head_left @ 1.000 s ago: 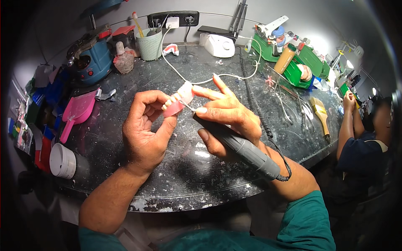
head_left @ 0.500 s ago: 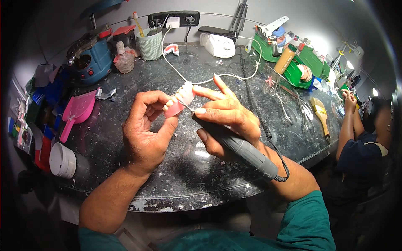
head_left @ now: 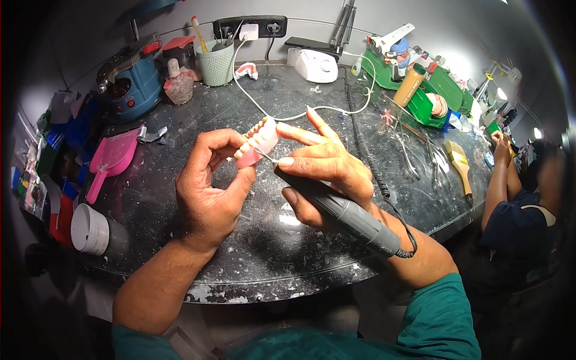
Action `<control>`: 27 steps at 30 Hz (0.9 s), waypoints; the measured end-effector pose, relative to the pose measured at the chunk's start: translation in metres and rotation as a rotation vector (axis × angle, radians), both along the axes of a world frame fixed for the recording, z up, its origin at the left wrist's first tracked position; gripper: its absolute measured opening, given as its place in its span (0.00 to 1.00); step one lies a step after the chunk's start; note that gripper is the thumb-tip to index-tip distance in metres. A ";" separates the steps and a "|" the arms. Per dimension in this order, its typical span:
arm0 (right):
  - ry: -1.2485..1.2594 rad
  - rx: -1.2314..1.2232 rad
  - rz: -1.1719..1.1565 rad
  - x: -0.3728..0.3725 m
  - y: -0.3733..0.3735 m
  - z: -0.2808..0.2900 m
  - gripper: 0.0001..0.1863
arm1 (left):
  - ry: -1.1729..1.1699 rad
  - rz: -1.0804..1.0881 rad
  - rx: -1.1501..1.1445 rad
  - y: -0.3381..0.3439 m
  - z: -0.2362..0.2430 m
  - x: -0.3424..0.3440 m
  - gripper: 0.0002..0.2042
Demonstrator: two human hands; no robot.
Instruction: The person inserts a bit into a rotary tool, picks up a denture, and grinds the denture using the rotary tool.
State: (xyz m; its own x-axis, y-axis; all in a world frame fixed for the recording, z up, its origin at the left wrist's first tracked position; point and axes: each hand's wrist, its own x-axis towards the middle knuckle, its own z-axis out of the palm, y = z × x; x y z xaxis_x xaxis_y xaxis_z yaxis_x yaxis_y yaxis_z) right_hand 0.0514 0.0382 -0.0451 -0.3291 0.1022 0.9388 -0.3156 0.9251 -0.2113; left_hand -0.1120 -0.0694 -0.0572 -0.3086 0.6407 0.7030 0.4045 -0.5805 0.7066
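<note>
Above the middle of the dark worktop, my left hand (head_left: 210, 186) is closed on a denture (head_left: 250, 157) with a pink base and a row of pale teeth. Its thumb and forefinger pinch one end. My right hand (head_left: 336, 171) grips a black rotary handpiece (head_left: 339, 210) like a pen, with a coiled cord at its rear. The thin bit slants up to the left, and its tip meets the denture around the edge of the teeth; exact contact is too small to tell. My right middle finger reaches the denture's far end, while another finger sticks up.
A white control box (head_left: 316, 65) stands at the back, its pale cable looping over the worktop (head_left: 288, 264). Left are a pink dustpan (head_left: 114, 156), white tub (head_left: 90, 230) and blue machine (head_left: 135, 87). Right lie a brush (head_left: 458, 159), metal tools (head_left: 411, 159) and green boxes (head_left: 429, 105). Another person (head_left: 519, 198) sits far right.
The denture has tilted slightly in my left hand, and the bit's tip sits a little differently against it. Both hands stay almost in place.
</note>
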 end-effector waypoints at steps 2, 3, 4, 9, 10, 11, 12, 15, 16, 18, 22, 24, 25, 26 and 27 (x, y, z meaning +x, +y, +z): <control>-0.018 -0.002 -0.016 0.002 -0.001 0.002 0.23 | 0.021 0.000 -0.020 -0.001 0.002 0.001 0.15; -0.020 -0.001 -0.017 0.002 -0.001 0.002 0.23 | 0.020 -0.001 -0.020 -0.001 0.002 0.002 0.15; -0.023 0.005 -0.013 0.002 -0.001 0.002 0.23 | 0.032 0.003 -0.026 -0.001 0.003 0.001 0.15; -0.027 0.012 -0.023 0.001 -0.002 0.002 0.23 | 0.046 0.059 0.036 0.002 0.002 0.002 0.16; -0.028 0.008 -0.019 0.001 -0.002 0.003 0.23 | 0.056 0.068 0.036 0.002 0.002 0.001 0.16; -0.030 0.005 -0.015 0.001 -0.002 0.003 0.23 | 0.065 0.077 0.035 0.002 0.002 0.001 0.16; -0.029 0.005 -0.014 0.001 -0.003 0.003 0.23 | 0.066 0.078 0.034 0.002 0.002 0.001 0.16; -0.029 -0.008 0.002 0.001 -0.002 0.002 0.22 | 0.087 0.102 0.063 0.003 0.001 0.000 0.16; -0.031 -0.005 -0.009 0.001 -0.002 0.002 0.22 | 0.103 0.113 0.061 0.003 0.002 0.000 0.16; -0.034 -0.002 -0.018 0.001 -0.002 0.002 0.22 | 0.119 0.124 0.059 0.002 0.002 0.000 0.16; -0.031 -0.010 -0.011 0.000 -0.001 0.001 0.22 | 0.115 0.113 0.070 0.003 0.002 -0.001 0.17; -0.025 -0.008 -0.020 0.001 -0.001 0.001 0.22 | 0.115 0.111 0.072 0.003 0.002 0.000 0.17; -0.033 -0.004 -0.012 0.001 -0.001 0.001 0.23 | 0.107 0.112 0.072 0.004 0.002 0.000 0.17; -0.041 0.000 -0.003 0.001 -0.002 0.001 0.23 | 0.099 0.112 0.071 0.004 0.002 0.000 0.17; -0.040 0.000 -0.002 0.000 -0.002 0.001 0.23 | 0.100 0.113 0.071 0.004 0.002 0.000 0.17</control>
State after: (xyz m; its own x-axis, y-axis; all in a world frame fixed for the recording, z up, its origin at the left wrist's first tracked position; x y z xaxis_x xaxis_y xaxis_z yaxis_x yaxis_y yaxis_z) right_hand 0.0518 0.0365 -0.0439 -0.3663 0.1032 0.9248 -0.3048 0.9257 -0.2241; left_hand -0.1122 -0.0658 -0.0553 -0.3023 0.5533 0.7762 0.5362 -0.5745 0.6184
